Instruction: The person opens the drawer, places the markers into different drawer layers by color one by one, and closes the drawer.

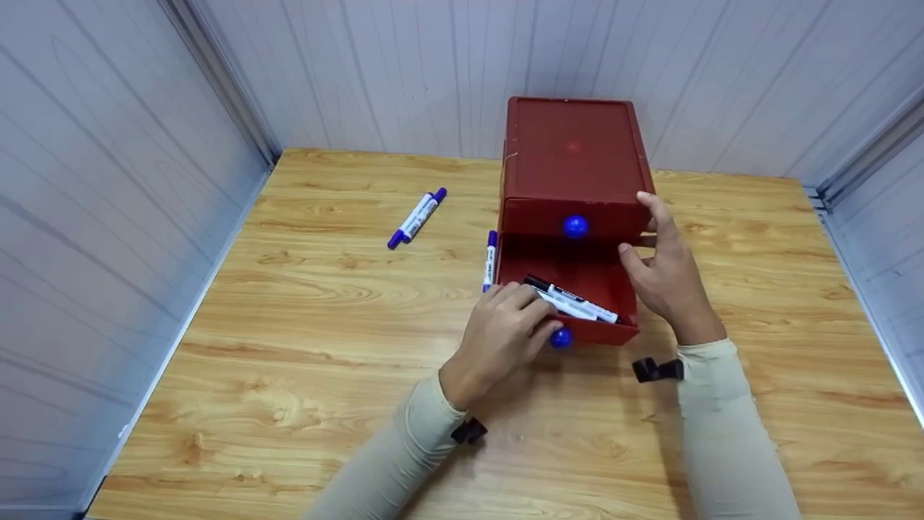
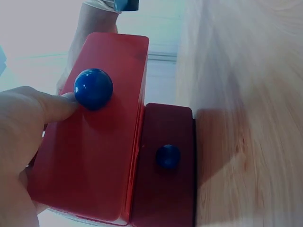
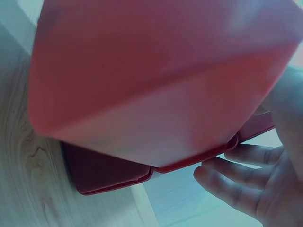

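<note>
A red drawer cabinet stands at the back of the table, its top drawer pushed in. Below that, a drawer is pulled out, with a black-capped marker and other white markers inside. My left hand grips the front wall of this drawer, fingers over the rim and thumb beside the blue knob. At the cabinet's right side is my right hand, fingers extended along the side, thumb near the open drawer. A lower drawer is pushed in under the pulled-out one.
Two purple-capped markers lie side by side on the wooden table, left of the cabinet. Another purple-capped marker lies along the cabinet's left side. White panel walls enclose the table at the back and sides.
</note>
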`<state>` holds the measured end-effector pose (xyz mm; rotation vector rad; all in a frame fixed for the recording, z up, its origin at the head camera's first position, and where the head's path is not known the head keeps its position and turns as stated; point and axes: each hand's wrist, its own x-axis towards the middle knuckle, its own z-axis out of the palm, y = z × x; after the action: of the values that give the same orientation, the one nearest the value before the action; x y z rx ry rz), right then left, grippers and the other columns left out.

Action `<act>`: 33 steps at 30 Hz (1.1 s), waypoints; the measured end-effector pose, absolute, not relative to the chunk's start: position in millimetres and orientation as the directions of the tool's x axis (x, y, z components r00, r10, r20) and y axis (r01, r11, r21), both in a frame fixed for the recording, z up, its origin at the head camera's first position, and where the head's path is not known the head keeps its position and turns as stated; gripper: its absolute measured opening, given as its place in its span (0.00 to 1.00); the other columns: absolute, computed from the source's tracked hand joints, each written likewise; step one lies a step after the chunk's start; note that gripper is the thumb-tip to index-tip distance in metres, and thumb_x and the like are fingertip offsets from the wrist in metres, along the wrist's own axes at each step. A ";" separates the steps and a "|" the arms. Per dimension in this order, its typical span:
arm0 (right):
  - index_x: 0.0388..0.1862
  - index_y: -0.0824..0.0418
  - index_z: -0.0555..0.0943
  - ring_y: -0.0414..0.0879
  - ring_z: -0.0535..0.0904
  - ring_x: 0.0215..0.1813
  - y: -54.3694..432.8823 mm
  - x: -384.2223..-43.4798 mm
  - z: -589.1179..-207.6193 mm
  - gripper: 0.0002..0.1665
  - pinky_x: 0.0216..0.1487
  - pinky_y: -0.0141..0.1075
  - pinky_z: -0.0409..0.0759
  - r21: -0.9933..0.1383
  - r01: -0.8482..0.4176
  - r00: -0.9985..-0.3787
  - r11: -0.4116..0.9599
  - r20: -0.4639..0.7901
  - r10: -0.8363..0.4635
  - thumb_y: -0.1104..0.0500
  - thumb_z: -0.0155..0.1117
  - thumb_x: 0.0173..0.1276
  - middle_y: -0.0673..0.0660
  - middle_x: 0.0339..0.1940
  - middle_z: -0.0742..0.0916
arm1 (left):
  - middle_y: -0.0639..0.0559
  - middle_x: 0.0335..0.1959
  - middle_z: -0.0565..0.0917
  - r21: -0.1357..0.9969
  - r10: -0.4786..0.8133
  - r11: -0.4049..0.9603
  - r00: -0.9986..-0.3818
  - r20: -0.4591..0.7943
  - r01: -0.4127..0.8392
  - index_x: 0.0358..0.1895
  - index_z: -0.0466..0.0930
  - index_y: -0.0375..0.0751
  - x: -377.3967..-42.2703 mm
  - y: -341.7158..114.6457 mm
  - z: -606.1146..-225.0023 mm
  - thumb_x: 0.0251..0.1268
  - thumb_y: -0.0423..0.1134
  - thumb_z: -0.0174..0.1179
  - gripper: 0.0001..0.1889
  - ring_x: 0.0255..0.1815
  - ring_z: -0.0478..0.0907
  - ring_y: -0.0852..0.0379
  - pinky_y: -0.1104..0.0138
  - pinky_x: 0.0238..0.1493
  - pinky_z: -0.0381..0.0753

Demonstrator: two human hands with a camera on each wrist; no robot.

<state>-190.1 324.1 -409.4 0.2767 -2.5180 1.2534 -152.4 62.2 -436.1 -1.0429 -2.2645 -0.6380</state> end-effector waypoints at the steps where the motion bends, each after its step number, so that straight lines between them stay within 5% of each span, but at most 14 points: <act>1: 0.79 0.39 0.54 0.62 0.78 0.55 323.6 -190.1 -409.5 0.42 0.45 0.59 0.82 -0.741 -0.306 -0.932 0.598 0.360 -0.030 0.63 0.56 0.73 0.65 0.65 0.74 | 0.54 0.35 0.82 0.186 0.518 0.590 -0.545 0.659 0.785 0.38 0.85 0.47 -151.6 63.4 -436.5 0.66 0.47 0.67 0.08 0.39 0.78 0.55 0.61 0.45 0.75; 6: 0.79 0.39 0.54 0.62 0.78 0.55 322.2 -189.7 -410.5 0.42 0.45 0.59 0.83 -0.743 -0.301 -0.933 0.598 0.360 -0.021 0.64 0.56 0.73 0.65 0.65 0.74 | 0.52 0.42 0.81 0.186 0.478 0.615 -0.550 0.685 0.766 0.40 0.85 0.47 -141.9 69.7 -439.9 0.66 0.42 0.64 0.05 0.46 0.78 0.53 0.57 0.55 0.72; 10: 0.79 0.39 0.55 0.62 0.79 0.54 321.5 -189.0 -410.9 0.42 0.44 0.58 0.83 -0.743 -0.302 -0.932 0.597 0.363 -0.021 0.64 0.57 0.72 0.65 0.64 0.75 | 0.50 0.47 0.79 0.195 0.431 0.568 -0.491 0.758 0.800 0.42 0.85 0.46 -129.2 70.3 -443.7 0.65 0.38 0.62 0.05 0.50 0.75 0.52 0.51 0.61 0.67; 16: 0.79 0.39 0.54 0.63 0.78 0.54 321.5 -189.9 -410.9 0.42 0.45 0.60 0.82 -0.738 -0.301 -0.929 0.604 0.369 -0.012 0.64 0.56 0.73 0.65 0.65 0.74 | 0.50 0.46 0.79 0.179 0.395 0.513 -0.416 0.819 0.840 0.39 0.85 0.45 -113.3 68.7 -451.8 0.63 0.35 0.60 0.06 0.49 0.75 0.51 0.55 0.51 0.69; 23: 0.79 0.39 0.55 0.61 0.79 0.54 321.6 -188.3 -411.7 0.42 0.44 0.58 0.83 -0.729 -0.302 -0.926 0.614 0.378 -0.006 0.64 0.57 0.72 0.63 0.65 0.73 | 0.54 0.36 0.78 0.209 0.419 0.600 -0.526 0.740 0.772 0.46 0.86 0.47 -107.6 72.7 -463.2 0.62 0.37 0.61 0.11 0.35 0.76 0.56 0.65 0.31 0.74; 33: 0.78 0.38 0.55 0.61 0.78 0.55 321.7 -188.3 -411.9 0.41 0.44 0.60 0.83 -0.733 -0.308 -0.925 0.607 0.381 -0.009 0.62 0.56 0.73 0.64 0.66 0.73 | 0.55 0.35 0.78 0.280 0.456 0.650 -0.658 0.599 0.706 0.59 0.81 0.51 -113.3 75.3 -465.2 0.66 0.42 0.59 0.18 0.35 0.77 0.59 0.65 0.31 0.80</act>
<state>-188.3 321.7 -411.9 0.2550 -2.4964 1.2321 -113.3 75.3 -465.2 -0.9066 -2.3855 -0.6925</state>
